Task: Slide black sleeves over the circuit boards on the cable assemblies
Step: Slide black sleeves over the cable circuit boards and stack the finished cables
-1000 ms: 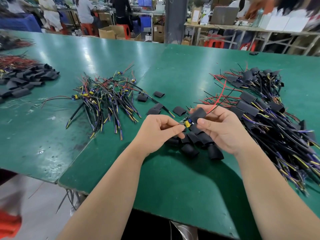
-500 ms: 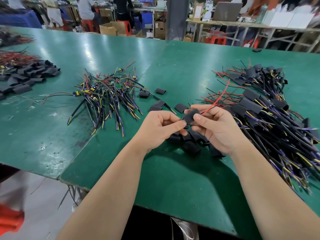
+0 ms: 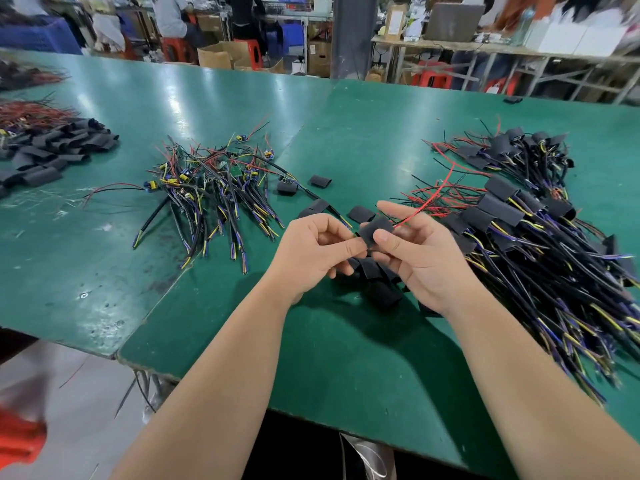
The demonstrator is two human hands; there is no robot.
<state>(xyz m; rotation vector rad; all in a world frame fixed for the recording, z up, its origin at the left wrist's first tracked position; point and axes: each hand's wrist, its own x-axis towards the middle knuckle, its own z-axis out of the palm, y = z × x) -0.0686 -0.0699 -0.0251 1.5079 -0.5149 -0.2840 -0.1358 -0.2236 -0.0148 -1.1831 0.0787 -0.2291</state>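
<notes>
black sleeve (image 3: 374,231) covering board, red wire (image 3: 434,195) trailing

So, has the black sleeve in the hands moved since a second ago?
Yes. The black sleeve, pinched by the right hand, has slid toward the left hand and now covers the board that showed between them; the loose sleeves below stayed put.

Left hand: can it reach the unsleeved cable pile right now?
Probably yes. The pile lies on the table left of the left hand, with open table between. But that hand pinches the sleeve with the right hand, so it must let go first.
</notes>
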